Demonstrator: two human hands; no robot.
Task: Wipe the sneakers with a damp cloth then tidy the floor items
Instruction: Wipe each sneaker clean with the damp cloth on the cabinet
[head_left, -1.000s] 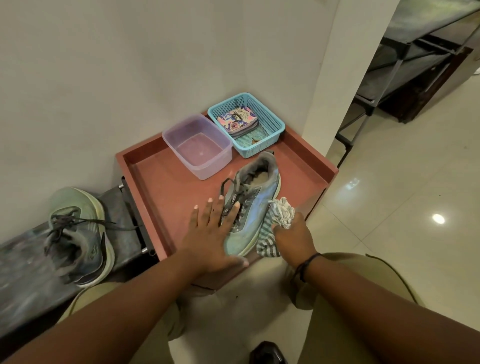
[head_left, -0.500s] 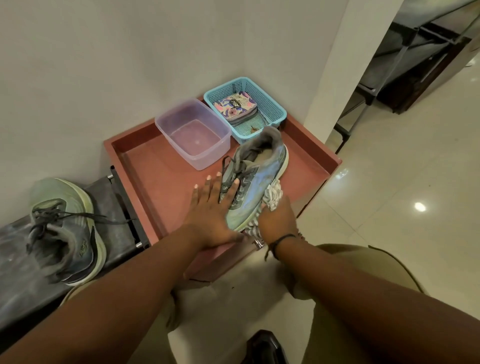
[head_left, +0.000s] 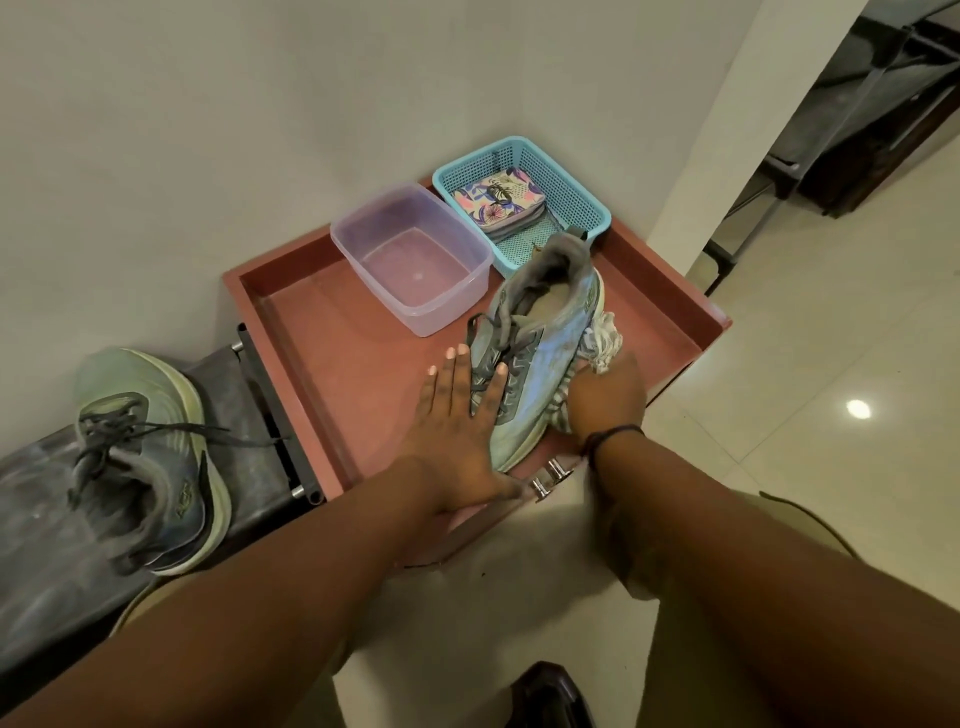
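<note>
Fingers (head_left: 457, 374) of the left hand (head_left: 457, 431) are laid out straight and spread, pressed flat on the laces and inner side of a light blue sneaker (head_left: 540, 358); nothing is gripped, the shoe is only pinned down. Right hand (head_left: 605, 400) is curled round a striped cloth (head_left: 602, 343), which is held against the sneaker's outer side near the midsole; a bunched end of the cloth sticks up past the knuckles. A dark band is worn on the right wrist. Sneaker is set on a red-brown tray-top stand (head_left: 322, 332), toe toward the person, heel close to a teal mesh basket (head_left: 576, 192). A floral-patterned pouch (head_left: 498, 200) is seen in that basket. Just left of the basket, a clear plastic tub (head_left: 410, 260) is placed on the same surface; some water appears to be in it, depth cannot be judged. Two metal knobs (head_left: 548, 478) are visible on the stand's near edge. Second sneaker (head_left: 145, 457), green-grey with loose dark laces, is rested on a dark low bench (head_left: 31, 561) to the left, well apart from both hands. Pale glossy floor tiles (head_left: 831, 364) are seen to the right.
</note>
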